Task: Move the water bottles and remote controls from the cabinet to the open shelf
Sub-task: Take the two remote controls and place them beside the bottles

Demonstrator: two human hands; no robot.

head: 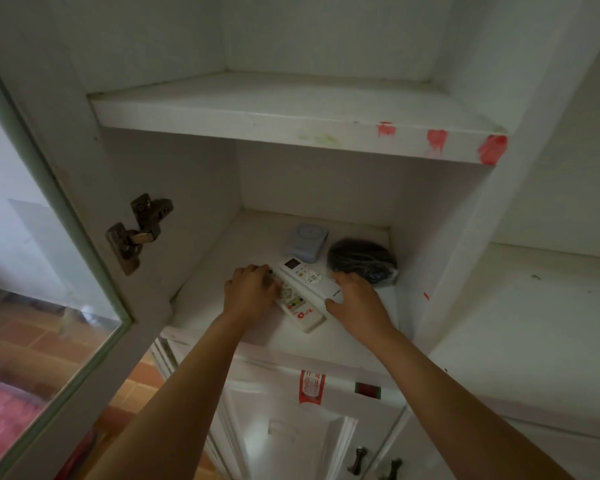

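Note:
Two white remote controls lie side by side on the lower shelf [222,306] of the white cabinet. My left hand [248,292] curls its fingers over the top of the left remote [300,311], which has coloured buttons and a red logo. My right hand [355,299] grips the near end of the right remote [305,273], which has a small screen. No water bottle is in view.
A pale blue square device [307,242] and a black coiled bundle in plastic [361,259] sit at the back of the same shelf. The glass cabinet door [49,271] stands open at left. An open shelf [534,306] lies to the right.

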